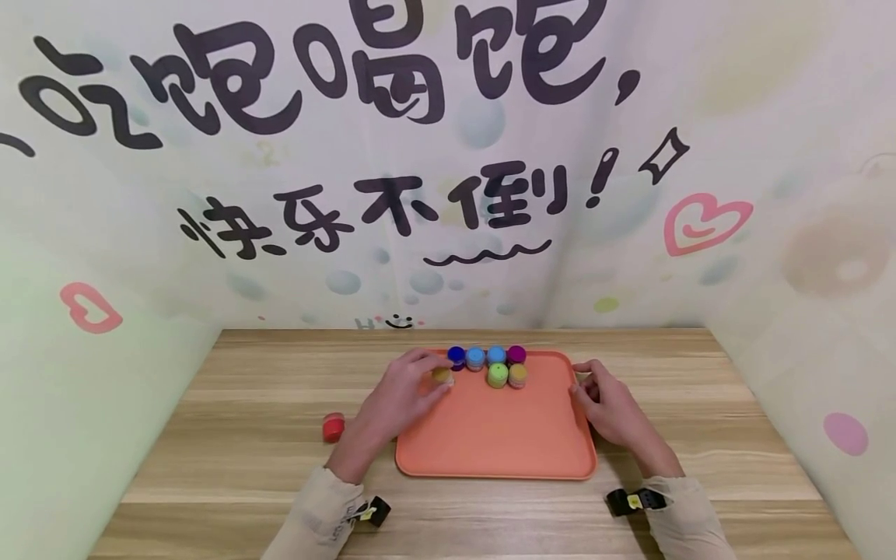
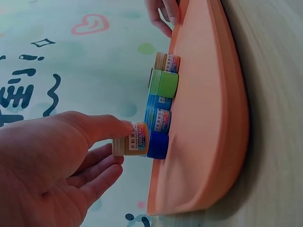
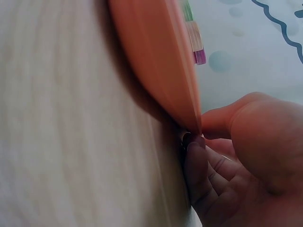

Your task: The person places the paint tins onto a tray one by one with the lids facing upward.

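Note:
My left hand [image 1: 399, 395] pinches an ochre paint jar [image 2: 136, 139] between thumb and fingers, over the far left corner of the orange tray [image 1: 500, 435]. Beside it on the tray, a back row holds a dark blue jar [image 1: 456, 356], two light blue jars [image 1: 486, 357] and a purple jar [image 1: 516, 355]. In front of these stand a light green jar [image 1: 498, 376] and a second ochre jar [image 1: 518, 377]. At the tray's right rim, my right hand [image 1: 616, 410] grips the edge, its thumb and curled fingers meeting there in the right wrist view.
A red jar [image 1: 333, 427] sits on the wooden table [image 1: 266, 435] left of the tray, close to my left forearm. Behind the table rises a printed wall cloth [image 1: 392, 288] with large dark lettering. Each wrist carries a black strap device.

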### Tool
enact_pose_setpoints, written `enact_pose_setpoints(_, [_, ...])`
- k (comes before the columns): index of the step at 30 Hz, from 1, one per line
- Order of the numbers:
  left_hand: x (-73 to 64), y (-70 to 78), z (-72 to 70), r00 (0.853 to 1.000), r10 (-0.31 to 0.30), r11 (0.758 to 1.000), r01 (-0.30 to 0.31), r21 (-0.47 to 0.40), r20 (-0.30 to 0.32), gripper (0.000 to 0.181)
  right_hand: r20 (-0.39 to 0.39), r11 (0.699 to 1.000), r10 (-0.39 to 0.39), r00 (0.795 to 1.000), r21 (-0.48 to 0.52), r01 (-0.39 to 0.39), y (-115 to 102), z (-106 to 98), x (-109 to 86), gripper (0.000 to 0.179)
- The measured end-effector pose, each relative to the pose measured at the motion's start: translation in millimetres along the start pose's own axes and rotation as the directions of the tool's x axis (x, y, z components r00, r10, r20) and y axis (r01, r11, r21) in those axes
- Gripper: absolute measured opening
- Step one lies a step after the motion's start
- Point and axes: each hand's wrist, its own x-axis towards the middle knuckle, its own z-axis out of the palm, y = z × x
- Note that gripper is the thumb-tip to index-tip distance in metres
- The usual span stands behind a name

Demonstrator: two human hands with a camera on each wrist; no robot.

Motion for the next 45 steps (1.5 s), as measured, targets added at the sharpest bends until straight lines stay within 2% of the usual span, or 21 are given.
enact_pose_setpoints(5, [2.3,1.7,3.4,1.000,-0.002,1.000,0.002,-0.012,0.001,0.035,0.003,1.000,-0.007,1.000,0.000,0.007,-0.9,1.0,-1.0,0.035])
enact_pose_setpoints(21, [14.7,5.0,9.9,0.997,0.081,0.996,-0.081,0.028,-0.004,0.029,-0.004,1.000,-0.002,1.000,-0.006,0.002,-1.1,0.0,-1.3,0.035])
enact_pose_setpoints(32, [21.6,8.0,19.4,0.990,0.139,0.989,-0.139,-0.045,-0.006,0.029,-0.005,1.000,-0.010,1.000,-0.004,0.010,-2.0,-0.2,-0.9,0.035])
enact_pose_setpoints(37, [25.7,9.6,23.2,0.991,0.131,0.991,-0.131,-0.029,-0.009,0.026,-0.009,1.000,-0.008,1.000,-0.008,0.008,-1.9,-0.3,-0.6,0.035])
enact_pose_setpoints(45, [30.2,13.0,29.7,0.994,0.107,0.993,-0.106,-0.043,0.027,0.023,-0.006,1.000,-0.007,1.000,-0.008,0.007,-2.6,-0.5,-0.4,0.035])
